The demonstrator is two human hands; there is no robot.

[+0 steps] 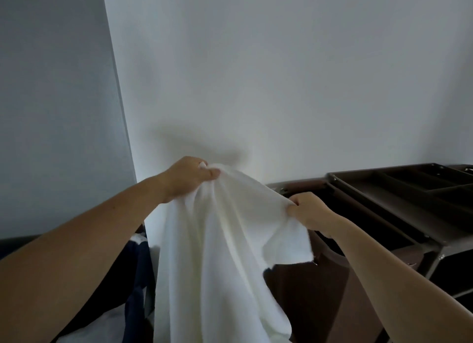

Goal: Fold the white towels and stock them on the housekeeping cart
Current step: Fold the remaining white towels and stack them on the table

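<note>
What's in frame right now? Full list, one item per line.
white towel: one, white, centre, held up unfolded and hanging down
housekeeping cart: one, dark brown, right, with a divided top tray
dark fabric: one piece, navy, lower left beside the towel
pale cloth: one piece, whitish, bottom left, too dim to identify
wall: one, pale grey, behind everything
left hand: one, grips the towel's top edge, higher up
right hand: one, pinches the towel's edge, in front of the cart
</note>
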